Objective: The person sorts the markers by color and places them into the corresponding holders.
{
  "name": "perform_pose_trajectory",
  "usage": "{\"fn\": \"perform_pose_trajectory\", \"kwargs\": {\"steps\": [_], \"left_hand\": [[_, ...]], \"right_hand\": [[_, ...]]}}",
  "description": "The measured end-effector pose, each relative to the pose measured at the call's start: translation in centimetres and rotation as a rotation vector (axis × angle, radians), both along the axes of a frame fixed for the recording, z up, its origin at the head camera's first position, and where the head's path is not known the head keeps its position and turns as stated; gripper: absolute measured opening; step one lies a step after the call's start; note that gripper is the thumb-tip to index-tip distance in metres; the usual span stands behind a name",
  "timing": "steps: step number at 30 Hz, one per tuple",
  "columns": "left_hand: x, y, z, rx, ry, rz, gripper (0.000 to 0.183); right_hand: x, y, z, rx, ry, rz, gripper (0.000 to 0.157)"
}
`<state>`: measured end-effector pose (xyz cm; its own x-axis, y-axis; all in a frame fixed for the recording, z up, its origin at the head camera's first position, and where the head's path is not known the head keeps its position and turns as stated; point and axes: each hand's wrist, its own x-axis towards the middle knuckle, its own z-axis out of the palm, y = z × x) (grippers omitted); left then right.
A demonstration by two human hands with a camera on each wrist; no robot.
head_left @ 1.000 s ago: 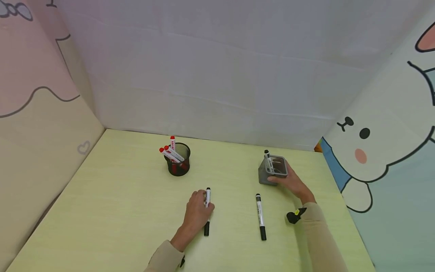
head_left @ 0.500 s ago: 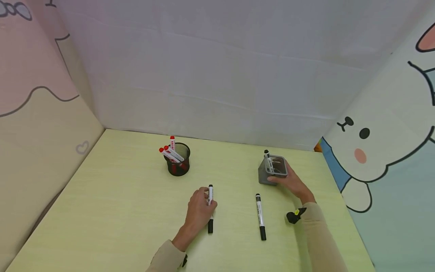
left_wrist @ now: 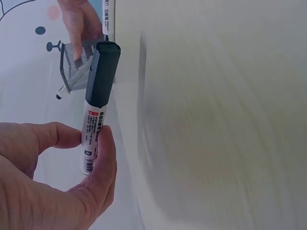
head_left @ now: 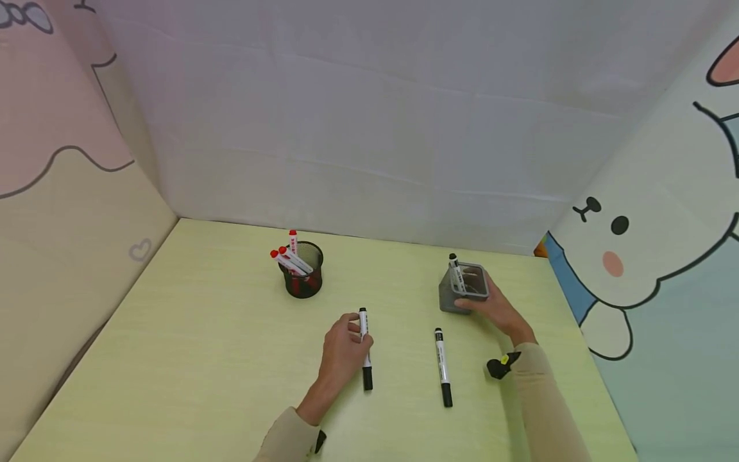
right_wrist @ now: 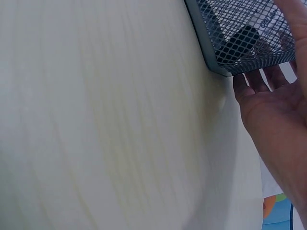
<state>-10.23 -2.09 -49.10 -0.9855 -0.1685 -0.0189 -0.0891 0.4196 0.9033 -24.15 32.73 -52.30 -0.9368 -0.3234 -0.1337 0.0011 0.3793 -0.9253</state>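
Note:
Between thumb and fingers, my left hand (head_left: 340,351) pinches a black-capped whiteboard marker (head_left: 367,377) near the middle of the table. The left wrist view shows the dark cap (left_wrist: 104,72) pointing up past the fingertips, with the white printed barrel below. Farther right, my right hand (head_left: 500,310) grips a grey square mesh pen holder (head_left: 448,300) round its side. One black-capped marker (head_left: 456,273) leans inside that holder. In the right wrist view the mesh wall (right_wrist: 240,43) shows a dark marker end through it. Another black-capped marker (head_left: 441,359) lies on the table between the hands.
A round black mesh pen cup (head_left: 303,289) stands at the back left, holding several red-capped markers (head_left: 297,262). Pale panels border the yellow table (head_left: 202,333) behind and on both sides; the right one (head_left: 681,359) has a cartoon print.
My left hand has moved a little to the right and away from me, carrying the marker with it. The right hand and the square pen holder have stayed in place.

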Motion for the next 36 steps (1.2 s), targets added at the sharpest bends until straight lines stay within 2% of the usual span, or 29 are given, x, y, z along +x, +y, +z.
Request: {"fn": "perform_pose_trajectory", "kwargs": {"steps": [10, 18, 26, 36], "left_hand": [[-0.5, 0.6, 0.1, 0.134, -0.026, 0.024, 0.041], [-0.7, 1.2, 0.4, 0.228, 0.003, -0.016, 0.044], [-1.1, 2.0, 0.9, 0.289, 0.011, -0.017, 0.043], [-2.2, 3.4, 1.3, 0.316, 0.046, 0.004, 0.041]], "right_hand": [[0.0, 0.0, 0.0, -0.012, -0.006, 0.003, 0.098], [0.0, 0.1, -0.1, -0.008, 0.003, 0.017, 0.1], [0.0, 0.0, 0.0, -0.011, 0.003, 0.016, 0.098], [0.1, 0.1, 0.1, -0.013, 0.002, 0.017, 0.098]]}}
